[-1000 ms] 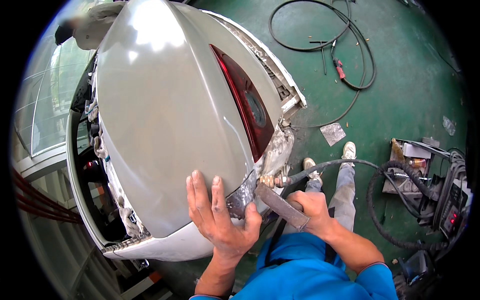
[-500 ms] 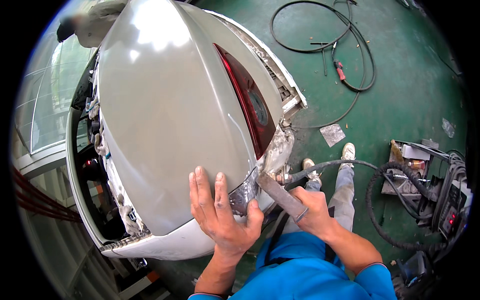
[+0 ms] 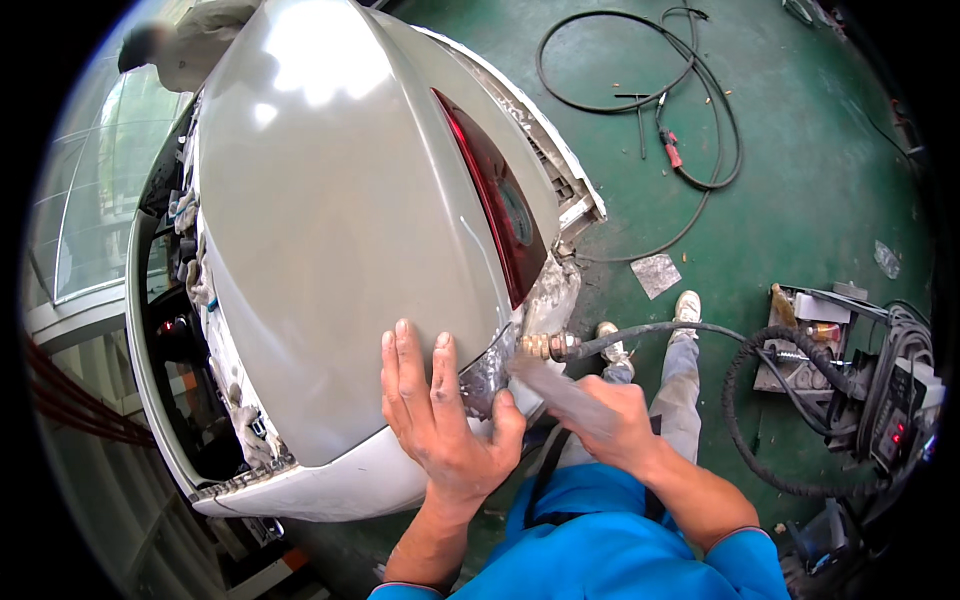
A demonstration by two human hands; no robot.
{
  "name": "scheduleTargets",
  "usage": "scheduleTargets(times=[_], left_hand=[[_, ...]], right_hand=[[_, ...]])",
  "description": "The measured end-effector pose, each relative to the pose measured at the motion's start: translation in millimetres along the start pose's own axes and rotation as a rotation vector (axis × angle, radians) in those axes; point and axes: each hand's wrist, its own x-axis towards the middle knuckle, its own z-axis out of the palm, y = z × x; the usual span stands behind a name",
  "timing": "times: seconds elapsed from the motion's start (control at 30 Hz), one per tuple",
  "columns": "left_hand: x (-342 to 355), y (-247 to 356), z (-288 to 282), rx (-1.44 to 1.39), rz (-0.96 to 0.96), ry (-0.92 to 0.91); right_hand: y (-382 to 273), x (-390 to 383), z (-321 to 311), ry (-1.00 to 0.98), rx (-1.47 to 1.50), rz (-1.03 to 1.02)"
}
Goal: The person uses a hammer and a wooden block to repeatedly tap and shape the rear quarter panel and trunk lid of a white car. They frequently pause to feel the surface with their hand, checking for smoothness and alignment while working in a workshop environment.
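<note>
My left hand [image 3: 447, 430] lies with fingers spread on a grey-beige car body panel [image 3: 330, 250], its thumb beside a dark, bare-metal patch [image 3: 484, 382] at the panel's corner. In my right hand [image 3: 622, 420] is a flat metal bar [image 3: 560, 388], blurred by motion, its far end at the edge of that patch. Whether it touches the metal cannot be made out. Just beyond the bar, a brass cable fitting [image 3: 545, 346] sits against the scraped bodywork below the red tail light [image 3: 490, 200].
A thick black cable [image 3: 670, 327] runs from the fitting to a machine with a red-lit display [image 3: 895, 435] at right. Another cable [image 3: 735, 130] with a red handle coils on the green floor [image 3: 830, 130]. A person [image 3: 190, 45] is at the far left.
The bar in my right hand has shifted slightly down and left and become blurred, uncovering more of the brass fitting. My left hand stays on the panel.
</note>
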Motion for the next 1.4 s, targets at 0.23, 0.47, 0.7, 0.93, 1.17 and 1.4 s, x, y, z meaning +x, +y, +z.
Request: scheduleTargets(times=[0.23,0.47,0.7,0.93,1.17,1.4], left_hand=[[0.5,0.3,-0.3,-0.002,0.007,0.01],[-1.1,-1.0,-0.3,0.0,0.007,0.013],[-3.4,-3.2,-4.7,-0.081,0.03,-0.002],[-6.1,-7.9,-8.4,-0.154,0.052,-0.031],[-6.5,-8.4,-7.5,-0.154,0.07,-0.013],[-7.0,-8.4,-6.5,-0.151,0.07,-0.008]], right_hand=[[-3.4,-2.9,0.3,0.042,0.083,0.017],[-14.1,-2.2,5.1,0.067,0.124,0.059],[-15.8,-15.3,-7.0,0.025,0.15,0.201],[-25.1,-19.2,-11.1,0.075,0.085,0.131],[-19.9,-19.4,12.1,0.107,0.041,0.09],[-21.0,-25.8,16.9,0.09,0.11,0.151]])
